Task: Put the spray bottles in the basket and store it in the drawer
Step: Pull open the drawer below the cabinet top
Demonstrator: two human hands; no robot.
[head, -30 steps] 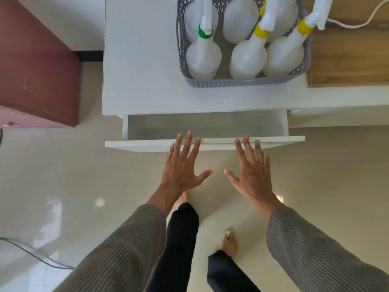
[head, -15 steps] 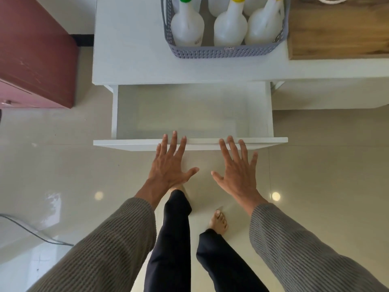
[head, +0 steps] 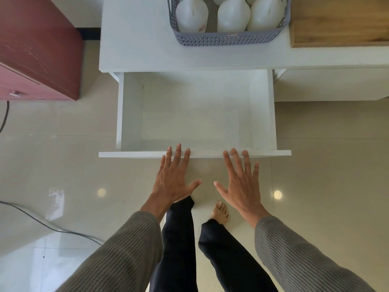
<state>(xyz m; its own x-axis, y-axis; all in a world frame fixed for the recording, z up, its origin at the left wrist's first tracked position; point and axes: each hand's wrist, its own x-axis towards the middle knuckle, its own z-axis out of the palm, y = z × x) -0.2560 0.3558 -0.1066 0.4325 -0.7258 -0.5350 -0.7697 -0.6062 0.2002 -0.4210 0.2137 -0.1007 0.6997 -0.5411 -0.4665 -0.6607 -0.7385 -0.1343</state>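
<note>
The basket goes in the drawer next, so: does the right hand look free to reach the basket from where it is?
Probably yes. The right hand is open and holds nothing, fingertips at the drawer front; nothing stands between it and the basket on the white tabletop.

The grey perforated plastic basket (head: 229, 39) sits on my white desk (head: 134, 39) at the far side, just behind its near edge. White plastic spray bottles (head: 233, 14) stand upright in it, packed side by side, three bodies in the near row, tops cut off from view. Below it, the white wooden drawer (head: 272, 110) is pulled out toward me, its pale inside bare.
</note>
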